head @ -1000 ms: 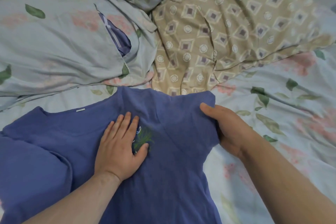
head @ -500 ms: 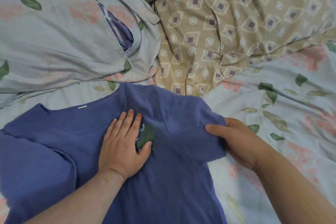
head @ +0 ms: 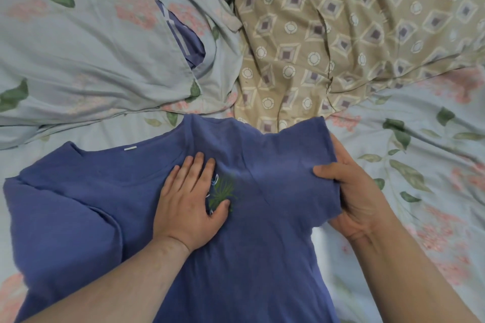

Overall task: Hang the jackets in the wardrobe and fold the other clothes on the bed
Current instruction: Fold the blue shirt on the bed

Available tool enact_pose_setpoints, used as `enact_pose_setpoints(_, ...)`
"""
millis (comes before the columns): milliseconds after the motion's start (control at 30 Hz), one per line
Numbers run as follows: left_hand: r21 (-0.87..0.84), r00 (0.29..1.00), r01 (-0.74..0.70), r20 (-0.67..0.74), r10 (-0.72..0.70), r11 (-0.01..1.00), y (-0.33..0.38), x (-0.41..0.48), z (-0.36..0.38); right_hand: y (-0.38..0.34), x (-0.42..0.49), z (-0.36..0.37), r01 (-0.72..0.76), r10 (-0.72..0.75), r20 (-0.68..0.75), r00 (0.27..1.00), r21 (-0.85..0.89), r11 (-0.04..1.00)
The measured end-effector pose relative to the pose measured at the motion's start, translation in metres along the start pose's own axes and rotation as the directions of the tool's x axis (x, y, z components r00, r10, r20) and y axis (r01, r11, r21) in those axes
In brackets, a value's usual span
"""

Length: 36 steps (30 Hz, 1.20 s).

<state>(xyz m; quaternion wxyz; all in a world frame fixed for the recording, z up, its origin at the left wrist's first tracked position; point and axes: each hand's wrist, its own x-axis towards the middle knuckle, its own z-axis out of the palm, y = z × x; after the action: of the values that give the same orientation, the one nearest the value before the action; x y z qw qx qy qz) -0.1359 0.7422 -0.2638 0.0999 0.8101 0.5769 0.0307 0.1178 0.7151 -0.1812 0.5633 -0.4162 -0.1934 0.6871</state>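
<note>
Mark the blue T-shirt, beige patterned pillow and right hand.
blue T-shirt [head: 249, 270], head view, lower body fabric.
beige patterned pillow [head: 367, 34], head view, centre of cover.
right hand [head: 359, 199], head view, middle of hand.

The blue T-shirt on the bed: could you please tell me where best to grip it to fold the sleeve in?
Grip the blue T-shirt by the outer hem of its sleeve, coming from the right, thumb on top, fingers under, as the right hand does. That sleeve juts free over the floral sheet, while the left hand pins the chest flat.
</note>
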Motion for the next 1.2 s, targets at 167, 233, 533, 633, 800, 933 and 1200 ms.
enact_pose_setpoints(167,-0.125,0.998,-0.026,-0.057,0.019,0.992,-0.004,-0.003,0.0,0.008,-0.001,0.036,0.045,-0.07,-0.055,0.996,-0.366,0.929)
enact_pose_setpoints(233,-0.217,0.996,-0.046,-0.086,0.028,0.975,-0.004,-0.005,-0.001,0.015,-0.002,0.052,0.079,-0.138,-0.047,0.989,-0.622,0.779)
enact_pose_setpoints(533,-0.95,0.897,0.114,-0.027,-0.442,0.29,-0.016,-0.011,-0.07,0.079,-0.001,0.112,0.112,-0.191,0.023,0.981,-0.875,0.471)
enact_pose_setpoints(633,-0.928,0.881,0.033,-0.148,-0.449,0.371,-0.039,-0.04,-0.092,0.109,-0.015,0.12,0.061,-0.041,0.051,0.998,-0.944,0.325)
enact_pose_setpoints(800,-0.631,0.816,0.185,-0.328,-0.476,0.753,-0.113,-0.076,-0.086,0.109,-0.028,0.11,0.146,-0.236,0.108,0.966,-0.978,0.151)
enact_pose_setpoints(933,-0.442,0.844,0.385,-0.187,-0.502,0.81,-0.151,-0.066,-0.063,0.089,0.012,0.1,0.257,-0.302,0.392,0.869,-0.879,-0.402)
enact_pose_setpoints(1200,-0.035,0.906,0.407,-0.11,-0.408,0.913,-0.153,-0.066,-0.027,0.068,0.061,0.077,0.178,-0.333,0.342,0.879,-0.883,-0.435)
